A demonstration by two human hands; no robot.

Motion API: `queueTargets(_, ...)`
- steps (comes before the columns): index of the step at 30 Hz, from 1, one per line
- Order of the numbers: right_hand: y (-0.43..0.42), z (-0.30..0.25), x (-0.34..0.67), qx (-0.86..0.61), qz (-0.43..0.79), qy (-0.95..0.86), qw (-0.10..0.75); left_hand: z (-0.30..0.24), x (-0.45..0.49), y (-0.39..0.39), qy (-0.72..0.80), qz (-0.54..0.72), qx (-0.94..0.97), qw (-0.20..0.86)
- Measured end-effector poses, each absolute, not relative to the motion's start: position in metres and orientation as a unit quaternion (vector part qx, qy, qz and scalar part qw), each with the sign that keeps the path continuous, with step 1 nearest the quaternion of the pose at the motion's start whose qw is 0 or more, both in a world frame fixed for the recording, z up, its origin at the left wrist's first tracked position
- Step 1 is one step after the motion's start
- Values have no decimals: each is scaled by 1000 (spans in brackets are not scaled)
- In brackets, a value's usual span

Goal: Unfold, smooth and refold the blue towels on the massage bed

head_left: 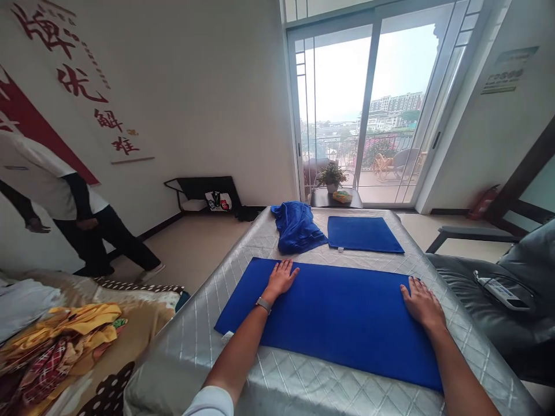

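Observation:
A long blue towel (338, 318) lies spread out across the silver quilted mattress (303, 375), with a small white tag at its near left corner. My left hand (281, 279) rests flat on the towel's upper left part, fingers extended. At the right end, my right hand (422, 303) lies open, palm down over the edge. Beyond them are a crumpled blue cloth (297, 228) on the left and a folded blue towel (364, 234) on the right, both on the mattress. Neither hand holds anything.
Left stands another bed with a heap of yellow and red clothes (65, 341). A person (65, 196) is near the left wall. A chair with a potted plant (332, 176) stands beyond the mattress. On the right, a black leather seat (468, 283) bears a power strip (503, 292).

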State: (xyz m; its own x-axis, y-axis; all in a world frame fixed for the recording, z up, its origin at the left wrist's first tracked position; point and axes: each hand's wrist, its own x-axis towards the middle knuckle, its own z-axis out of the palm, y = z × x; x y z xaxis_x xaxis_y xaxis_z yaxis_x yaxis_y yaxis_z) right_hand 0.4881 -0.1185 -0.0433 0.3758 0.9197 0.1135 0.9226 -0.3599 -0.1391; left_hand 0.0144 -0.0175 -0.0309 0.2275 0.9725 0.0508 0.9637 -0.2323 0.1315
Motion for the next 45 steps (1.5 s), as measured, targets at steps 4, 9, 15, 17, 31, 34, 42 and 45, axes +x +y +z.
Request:
queueTargets(4, -116, -46, 492, -825, -7, -557, 95, -26, -60, -7, 685, 63, 725, 21)
queueTargets(9, -114, -49, 497, -825, -4, -558, 88, -28, -106, 3, 726, 84, 683, 10)
queueTargets(15, -115, -47, 496, -828, -20, -554, 88, -39, -104, 6, 728, 121, 674, 2)
queueTargets(17, -116, -41, 495, -836, -35, -545, 62, -40, -103, 6, 728, 133, 673, -2)
queueTargets(31, -90, 8, 267, -687, -12, -726, 31, -37, -101, 3, 730, 139, 669, 7)
queueTargets(34, -81, 8, 233, -672, 28, -739, 47, -37, -101, 2, 730, 137, 670, -7)
queueTargets(42, -75, -11, 232, -672, 56, -734, 84, -48, -107, 9, 725, 128, 677, -25)
queueTargets(45, -75, -11, 230, -677, 55, -729, 78, -50, -109, 9, 726, 131, 675, -36)
